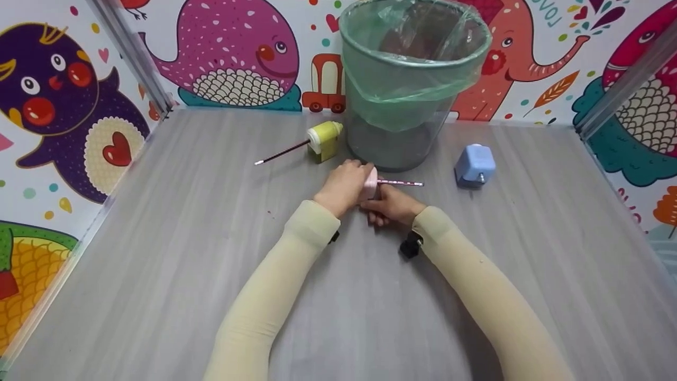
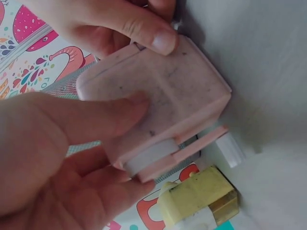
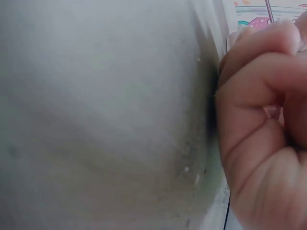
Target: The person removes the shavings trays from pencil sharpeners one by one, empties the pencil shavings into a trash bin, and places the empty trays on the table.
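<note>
A pink crank pencil sharpener (image 1: 371, 181) is between both hands near the base of the bin. My left hand (image 1: 342, 185) grips it, the thumb lying across its broad face in the left wrist view. There the crank (image 2: 201, 143) with its white knob points toward the table. My right hand (image 1: 395, 204) holds the opposite end, thumb on the body and other fingers curled. From that side a patterned pencil (image 1: 404, 183) sticks out to the right; its far end is hidden. The right wrist view shows mainly the table and curled fingers (image 3: 254, 105).
A mesh bin (image 1: 391, 151) with a green liner stands against the back wall. Left of it is a yellow sharpener (image 1: 324, 138) with a dark pencil (image 1: 283, 152) in it. A blue sharpener (image 1: 475, 165) stands to the right. Printed panels enclose the grey table (image 1: 185, 222).
</note>
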Tool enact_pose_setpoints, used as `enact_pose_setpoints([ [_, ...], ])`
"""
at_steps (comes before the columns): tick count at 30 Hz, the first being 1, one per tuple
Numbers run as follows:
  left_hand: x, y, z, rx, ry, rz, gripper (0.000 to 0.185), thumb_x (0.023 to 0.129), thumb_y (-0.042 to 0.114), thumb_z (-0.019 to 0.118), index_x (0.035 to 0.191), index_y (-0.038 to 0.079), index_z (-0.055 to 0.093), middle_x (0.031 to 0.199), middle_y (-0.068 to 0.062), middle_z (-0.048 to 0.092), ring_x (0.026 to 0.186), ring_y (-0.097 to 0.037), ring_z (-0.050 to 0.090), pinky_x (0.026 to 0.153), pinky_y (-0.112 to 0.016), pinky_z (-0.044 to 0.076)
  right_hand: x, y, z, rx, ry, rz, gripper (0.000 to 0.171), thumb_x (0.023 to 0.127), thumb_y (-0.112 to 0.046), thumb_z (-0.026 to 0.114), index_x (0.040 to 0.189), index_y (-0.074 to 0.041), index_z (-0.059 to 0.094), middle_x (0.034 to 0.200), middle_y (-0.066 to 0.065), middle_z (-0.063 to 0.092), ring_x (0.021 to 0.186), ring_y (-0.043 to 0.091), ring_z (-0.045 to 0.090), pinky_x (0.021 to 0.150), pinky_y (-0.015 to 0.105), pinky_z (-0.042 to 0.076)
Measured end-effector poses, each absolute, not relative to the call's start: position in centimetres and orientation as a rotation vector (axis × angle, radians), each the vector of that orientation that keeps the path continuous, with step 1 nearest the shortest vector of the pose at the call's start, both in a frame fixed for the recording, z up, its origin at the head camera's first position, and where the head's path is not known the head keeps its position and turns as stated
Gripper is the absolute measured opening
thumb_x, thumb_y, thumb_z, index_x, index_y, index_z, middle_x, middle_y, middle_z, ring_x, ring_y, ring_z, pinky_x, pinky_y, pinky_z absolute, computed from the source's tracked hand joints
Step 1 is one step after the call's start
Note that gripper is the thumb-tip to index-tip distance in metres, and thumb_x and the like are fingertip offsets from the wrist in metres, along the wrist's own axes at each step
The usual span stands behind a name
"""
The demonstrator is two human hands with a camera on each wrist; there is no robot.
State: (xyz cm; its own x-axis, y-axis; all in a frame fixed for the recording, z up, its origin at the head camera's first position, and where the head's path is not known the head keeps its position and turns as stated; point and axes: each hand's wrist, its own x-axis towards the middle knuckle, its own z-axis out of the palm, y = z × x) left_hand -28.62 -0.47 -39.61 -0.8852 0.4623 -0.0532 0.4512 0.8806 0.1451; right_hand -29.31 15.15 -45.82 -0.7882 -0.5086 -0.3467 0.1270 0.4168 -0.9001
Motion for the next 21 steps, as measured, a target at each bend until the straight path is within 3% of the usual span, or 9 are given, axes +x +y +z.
enact_pose_setpoints([
  [21, -28.45, -0.53, -39.52, 0.715, 2.971, 0.212, 0.052, 0.096, 0.006, 0.065, 0.146, 0.006, 0.050, 0.137, -0.020, 0.059, 0.126, -0.034, 0.058, 0.105, -0.047, 0.050, -29.32, 15.84, -45.89, -0.318, 1.986, -1.429, 0.013, 0.104, -0.009, 0.053, 0.103, 0.002, 0.058, 0.063, -0.002, 0.060, 0.048, 0.005, 0.052, 0.049, 0.019, 0.047],
])
